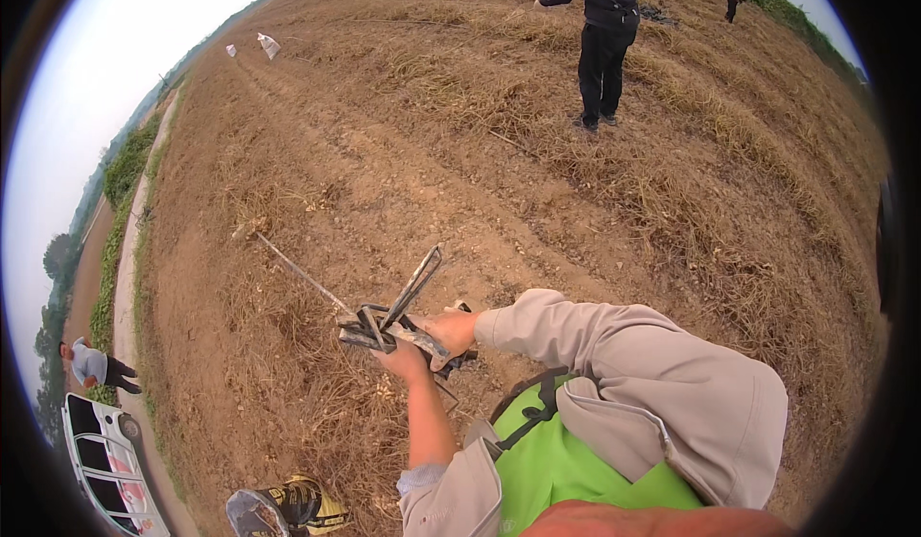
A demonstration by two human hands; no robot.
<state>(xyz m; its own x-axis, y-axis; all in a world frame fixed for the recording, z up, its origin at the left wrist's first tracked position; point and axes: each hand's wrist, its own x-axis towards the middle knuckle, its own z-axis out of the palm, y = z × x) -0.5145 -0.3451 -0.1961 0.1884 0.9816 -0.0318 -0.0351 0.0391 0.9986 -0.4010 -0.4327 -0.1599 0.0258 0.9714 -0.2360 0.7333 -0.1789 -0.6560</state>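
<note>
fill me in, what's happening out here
A person standing in a dry, brown field holds a metal tool with both hands, the left hand nearer the body and the right hand just beyond it. A thin rod points from the tool toward the upper left. Someone in dark clothes stands ahead, and a white van is off to the left.

A dry brown field [317, 144] stretches — pale road [123, 288] alongside.
</note>
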